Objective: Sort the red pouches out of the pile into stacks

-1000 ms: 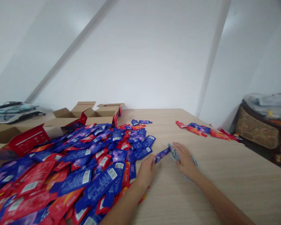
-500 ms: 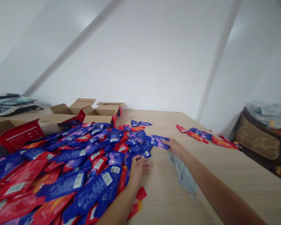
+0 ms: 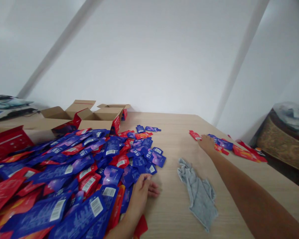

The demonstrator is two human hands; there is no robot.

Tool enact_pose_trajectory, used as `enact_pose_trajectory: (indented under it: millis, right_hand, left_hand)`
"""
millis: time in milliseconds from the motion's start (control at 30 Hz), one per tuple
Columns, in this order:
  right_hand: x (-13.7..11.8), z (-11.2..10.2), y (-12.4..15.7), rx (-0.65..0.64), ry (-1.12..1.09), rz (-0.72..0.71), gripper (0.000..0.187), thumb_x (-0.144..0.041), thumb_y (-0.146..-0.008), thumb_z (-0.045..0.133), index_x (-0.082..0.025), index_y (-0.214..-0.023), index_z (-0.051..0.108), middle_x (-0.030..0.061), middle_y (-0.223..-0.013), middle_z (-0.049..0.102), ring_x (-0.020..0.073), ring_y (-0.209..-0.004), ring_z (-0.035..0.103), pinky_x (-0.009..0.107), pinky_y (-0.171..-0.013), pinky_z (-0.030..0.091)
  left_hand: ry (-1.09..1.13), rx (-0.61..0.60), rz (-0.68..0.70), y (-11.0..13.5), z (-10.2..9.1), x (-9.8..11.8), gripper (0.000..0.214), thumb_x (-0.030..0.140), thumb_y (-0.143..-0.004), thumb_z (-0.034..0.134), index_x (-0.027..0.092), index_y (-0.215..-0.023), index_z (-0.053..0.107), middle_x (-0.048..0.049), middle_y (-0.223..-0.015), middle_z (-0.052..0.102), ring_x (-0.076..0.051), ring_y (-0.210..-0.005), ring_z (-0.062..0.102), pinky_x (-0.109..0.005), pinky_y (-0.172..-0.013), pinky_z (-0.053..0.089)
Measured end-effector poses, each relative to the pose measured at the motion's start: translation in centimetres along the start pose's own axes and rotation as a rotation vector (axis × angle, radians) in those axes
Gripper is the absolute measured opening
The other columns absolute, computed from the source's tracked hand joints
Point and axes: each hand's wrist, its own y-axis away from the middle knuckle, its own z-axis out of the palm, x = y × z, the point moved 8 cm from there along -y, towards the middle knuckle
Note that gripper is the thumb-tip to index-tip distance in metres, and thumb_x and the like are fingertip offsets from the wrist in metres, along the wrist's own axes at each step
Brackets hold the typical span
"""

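Observation:
My left hand [image 3: 144, 188] rests on the table at the right edge of a large pile of red and blue flat pouches [image 3: 72, 169]. Its fingers are loosely curled and apart, with nothing visible in them. My right hand [image 3: 206, 144] reaches far out to a small row of pouches on the right. It covers part of an orange-red pouch [image 3: 221, 149], beside a red pouch [image 3: 195, 135] and a blue pouch [image 3: 224, 144]. Its fingertips are too hidden to show a grip. A blue-purple pouch [image 3: 157, 157] lies at the main pile's right edge.
A crumpled grey cloth [image 3: 200, 196] lies on the wooden table [image 3: 174, 132] between my arms. Open cardboard boxes [image 3: 99, 116] stand behind the pile. Flat equipment with cables [image 3: 8, 108] is at the far left. A patterned chair [image 3: 281, 139] stands beyond the table's right edge.
My right hand has let go of the blue-purple pouch, which now lies on the main pile's edge, and has moved right to the smaller row. My left hand stays by the pile.

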Motion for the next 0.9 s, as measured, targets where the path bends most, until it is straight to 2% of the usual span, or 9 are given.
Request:
enact_pose_trajectory:
  millis: [100,267,400,500,600,700,767,900]
  right_hand:
    - [3.1,1.0,-1.8,0.011,0.054,0.122,0.053,-0.039,-0.083,0.046,-0.008,-0.126,0.052,0.0279,-0.131,0.046,0.0446,-0.125,0.036,0.062,-0.095,0.028]
    - [5.9,5.7,-4.6,-0.223,0.069,0.247,0.065,-0.062,-0.082,0.038,-0.024,-0.135,0.045,0.0220,-0.148,0.024,0.0507,-0.133,0.015,0.067,-0.092,0.021]
    - [6.2,7.6,-4.9,-0.290,0.088,0.210,0.067,-0.065,-0.082,0.034,-0.028,-0.137,0.042,0.0221,-0.149,0.024,0.0521,-0.134,0.009,0.071,-0.091,0.016]
    - [5.8,7.7,-3.8,-0.333,0.141,0.130,0.063,-0.062,-0.085,0.029,-0.032,-0.140,0.034,0.0158,-0.148,0.030,0.0528,-0.133,0.012,0.075,-0.092,0.013]
    - [4.4,6.9,-1.4,-0.347,0.216,-0.039,0.062,-0.059,-0.086,0.027,-0.031,-0.141,0.032,0.0138,-0.147,0.034,0.0510,-0.131,0.022,0.075,-0.092,0.020]
    - [2.0,5.8,2.6,-0.322,0.297,-0.252,0.060,-0.056,-0.088,0.025,-0.029,-0.141,0.035,0.0165,-0.144,0.037,0.0475,-0.129,0.031,0.072,-0.089,0.031]
    - [0.5,5.0,6.2,-0.321,0.314,-0.369,0.056,-0.053,-0.089,0.027,-0.031,-0.140,0.036,0.0137,-0.145,0.038,0.0430,-0.130,0.031,0.068,-0.091,0.033]
    - [-2.3,3.2,13.8,-0.360,0.253,-0.649,0.049,-0.047,-0.091,0.032,-0.032,-0.136,0.040,0.0084,-0.145,0.040,0.0336,-0.136,0.026,0.060,-0.101,0.030]
  left_hand:
    - [-0.008,-0.002,-0.030,-0.1,0.0,-0.3,0.048,0.058,-0.069,0.058,0.017,-0.093,0.048,-0.0023,-0.064,0.066,-0.018,-0.053,0.065,-0.028,-0.049,0.050]
    - [-0.015,-0.006,-0.059,-0.2,0.1,-0.5,0.049,0.062,-0.069,0.056,0.018,-0.090,0.048,-0.0015,-0.062,0.065,-0.017,-0.052,0.064,-0.025,-0.046,0.048]
    - [-0.031,-0.013,-0.058,-0.2,0.2,-0.6,0.048,0.062,-0.071,0.054,0.018,-0.091,0.047,-0.0016,-0.062,0.065,-0.018,-0.051,0.064,-0.025,-0.045,0.047]
    - [-0.052,-0.011,-0.046,-0.3,0.1,-0.6,0.046,0.059,-0.073,0.053,0.018,-0.092,0.047,-0.0014,-0.062,0.065,-0.018,-0.052,0.064,-0.025,-0.045,0.047]
    - [-0.058,-0.021,-0.032,-0.4,0.2,-0.7,0.042,0.057,-0.074,0.052,0.019,-0.091,0.047,0.0002,-0.061,0.064,-0.016,-0.050,0.063,-0.025,-0.045,0.047]
    - [-0.056,-0.035,-0.013,-0.5,0.4,-0.7,0.039,0.054,-0.074,0.053,0.019,-0.090,0.047,0.0018,-0.059,0.062,-0.015,-0.049,0.061,-0.024,-0.045,0.047]
    - [-0.060,-0.049,0.002,-0.4,0.6,-0.6,0.038,0.053,-0.074,0.053,0.019,-0.089,0.047,0.0023,-0.059,0.061,-0.015,-0.048,0.061,-0.024,-0.046,0.047]
    - [-0.112,-0.084,0.049,0.0,1.2,0.0,0.032,0.049,-0.077,0.052,0.018,-0.088,0.048,0.0024,-0.060,0.060,-0.014,-0.049,0.060,-0.025,-0.048,0.048]
